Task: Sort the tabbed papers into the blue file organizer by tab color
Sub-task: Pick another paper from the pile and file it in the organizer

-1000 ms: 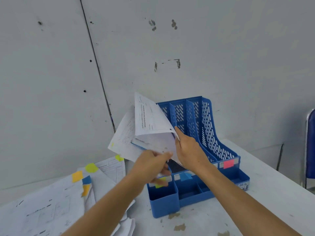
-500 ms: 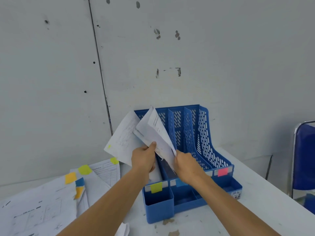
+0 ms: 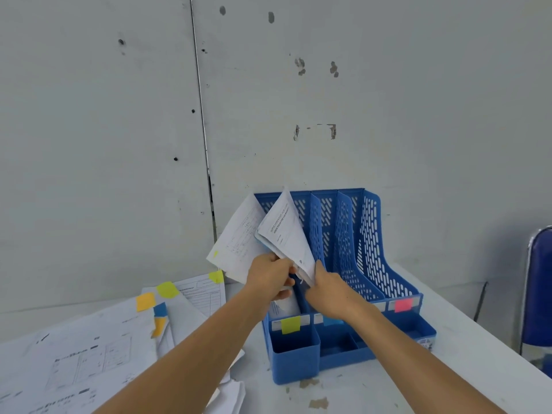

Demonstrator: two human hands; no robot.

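On the left part of the desk lies a spread of loose papers, overlapping and reaching to the near-left corner. Their coloured tabs cluster toward the back edge: an orange tab, a yellow-green tab and a blue tab.

Your left hand is raised in front of the blue file organizer, its fingers curled and clamped on the held sheets. These fan upward and lean left. The rear sheet carries a small yellow tab at its left edge, and the front sheet is peeled away from it. Their lower ends go down into the organizer's leftmost slot, behind the yellow label.

Your right hand is just beside the left one, with the thumb lying up along the front sheet's near edge. The other fingers are hidden behind the paper, so you cannot tell whether they grip.

The organizer stands against the wall at the desk's back edge. A blue label marks its middle slot and a pink label its right one — past the desk's right edge stands a blue chair.
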